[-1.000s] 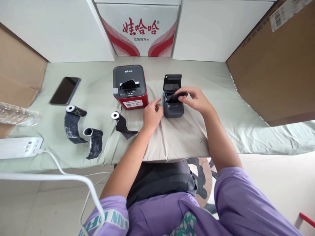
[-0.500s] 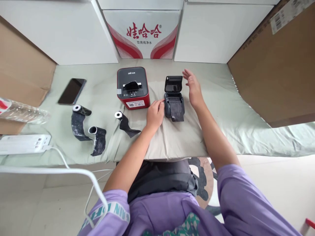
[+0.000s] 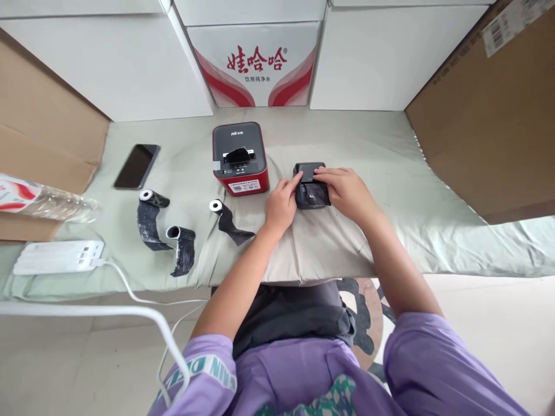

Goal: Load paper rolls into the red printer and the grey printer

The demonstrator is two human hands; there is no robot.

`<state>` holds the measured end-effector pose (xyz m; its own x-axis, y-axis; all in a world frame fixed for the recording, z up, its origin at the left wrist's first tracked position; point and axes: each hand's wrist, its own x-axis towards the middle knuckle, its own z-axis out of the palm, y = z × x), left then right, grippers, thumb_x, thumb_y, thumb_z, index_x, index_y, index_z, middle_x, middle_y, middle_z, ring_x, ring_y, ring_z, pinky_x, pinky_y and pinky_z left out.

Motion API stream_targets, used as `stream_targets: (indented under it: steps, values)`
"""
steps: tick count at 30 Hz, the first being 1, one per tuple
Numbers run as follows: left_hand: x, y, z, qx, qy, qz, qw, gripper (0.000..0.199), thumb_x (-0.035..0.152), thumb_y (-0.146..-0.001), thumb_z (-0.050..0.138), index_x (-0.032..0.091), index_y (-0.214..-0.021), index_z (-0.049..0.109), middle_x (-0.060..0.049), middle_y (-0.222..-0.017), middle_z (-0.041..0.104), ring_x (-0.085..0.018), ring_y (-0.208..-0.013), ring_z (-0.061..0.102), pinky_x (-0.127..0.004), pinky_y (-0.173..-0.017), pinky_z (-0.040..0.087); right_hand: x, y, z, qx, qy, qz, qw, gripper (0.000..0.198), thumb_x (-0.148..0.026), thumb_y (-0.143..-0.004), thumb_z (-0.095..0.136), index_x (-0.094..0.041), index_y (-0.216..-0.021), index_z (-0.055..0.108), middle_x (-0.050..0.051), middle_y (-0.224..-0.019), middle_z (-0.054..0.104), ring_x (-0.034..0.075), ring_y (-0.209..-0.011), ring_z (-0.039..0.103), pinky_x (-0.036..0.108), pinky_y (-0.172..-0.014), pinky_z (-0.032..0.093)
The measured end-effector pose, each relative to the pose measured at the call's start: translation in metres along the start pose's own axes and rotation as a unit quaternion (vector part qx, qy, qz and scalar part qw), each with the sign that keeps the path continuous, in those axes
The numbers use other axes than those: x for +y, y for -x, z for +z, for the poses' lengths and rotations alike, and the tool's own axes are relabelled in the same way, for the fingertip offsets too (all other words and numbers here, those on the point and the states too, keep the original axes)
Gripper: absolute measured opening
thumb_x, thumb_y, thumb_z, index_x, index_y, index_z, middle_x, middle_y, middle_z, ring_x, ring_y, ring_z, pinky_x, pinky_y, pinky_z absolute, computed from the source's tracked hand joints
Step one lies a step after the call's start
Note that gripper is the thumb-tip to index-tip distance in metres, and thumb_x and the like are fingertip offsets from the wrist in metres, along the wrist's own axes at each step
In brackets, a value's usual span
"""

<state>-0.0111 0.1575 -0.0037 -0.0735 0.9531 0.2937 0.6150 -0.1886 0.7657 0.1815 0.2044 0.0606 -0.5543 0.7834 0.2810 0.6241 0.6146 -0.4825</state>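
A small black receipt printer (image 3: 310, 197) sits on the cloth-covered surface with its lid (image 3: 309, 171) down, and a dark strip of paper (image 3: 317, 195) comes out at its front. My left hand (image 3: 281, 207) grips the printer's left side, index finger reaching onto the lid. From the right, my right hand (image 3: 349, 193) holds the printer, fingers lying across the lid; its thumb is hard to make out. Just left of my left hand stands a larger red and black printer (image 3: 240, 159), a dark piece of paper sticking out of its top slot.
Several partly unrolled dark paper rolls (image 3: 154, 199) lie at left, near a phone (image 3: 137, 166). A plastic bottle (image 3: 52, 199) and a white power bank (image 3: 60, 257) with a cable are farther left. White boxes (image 3: 260, 63) line the back; a cardboard box (image 3: 485, 121) stands right.
The small printer's lid has swung from raised to down. My right hand has moved left from beside the printer onto its lid. My left hand stays at its left side.
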Motion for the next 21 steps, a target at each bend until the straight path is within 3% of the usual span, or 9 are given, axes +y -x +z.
stream_targets:
  steps: [3,7,14,17,21]
  values:
    - [0.005,0.000,-0.004,-0.022,-0.042,-0.011,0.999,0.067,0.002,-0.092,0.040,0.030,-0.148,0.063,-0.007,-0.116,0.068,-0.021,-0.104,0.068,-0.028,-0.091,0.052,-0.005,0.003,0.011,0.023,0.024,0.000,0.999,0.040,-0.020,-0.094,0.046,-0.022,-0.117,0.078,0.012,-0.135,0.074,0.034,-0.131,0.066,0.055,-0.111,0.047]
    - [0.008,-0.003,-0.006,-0.032,-0.071,-0.029,0.997,0.060,0.003,-0.095,0.042,0.031,-0.140,0.068,-0.006,-0.114,0.070,-0.022,-0.102,0.068,-0.028,-0.087,0.052,-0.014,0.005,0.019,0.042,0.070,-0.005,0.997,0.033,-0.037,-0.096,0.054,-0.018,-0.110,0.078,0.017,-0.127,0.076,0.038,-0.124,0.068,0.057,-0.107,0.047]
    - [0.009,-0.001,0.003,-0.027,-0.107,-0.045,0.993,0.057,0.009,-0.098,0.041,0.032,-0.146,0.062,-0.004,-0.123,0.070,-0.021,-0.108,0.068,-0.028,-0.086,0.052,-0.017,0.006,0.018,0.051,0.041,0.019,0.998,0.041,-0.039,-0.102,0.045,-0.017,-0.111,0.077,0.015,-0.130,0.075,0.033,-0.130,0.067,0.052,-0.111,0.046]
    - [0.008,0.000,0.004,-0.002,-0.091,-0.029,0.995,0.059,0.007,-0.095,0.042,0.028,-0.147,0.060,-0.005,-0.120,0.071,-0.020,-0.106,0.068,-0.029,-0.088,0.052,-0.003,0.009,0.022,0.110,-0.055,0.027,0.992,0.046,-0.043,-0.106,0.038,-0.020,-0.115,0.076,0.012,-0.127,0.077,0.028,-0.129,0.068,0.049,-0.112,0.048]
    - [0.006,0.000,0.003,0.048,-0.064,-0.059,0.995,0.055,0.007,-0.092,0.045,0.020,-0.145,0.057,-0.006,-0.115,0.072,-0.021,-0.105,0.068,-0.031,-0.089,0.051,0.021,0.012,0.027,0.231,-0.159,0.081,0.956,0.051,-0.047,-0.107,0.031,-0.022,-0.114,0.074,0.012,-0.123,0.077,0.026,-0.122,0.071,0.046,-0.104,0.055]
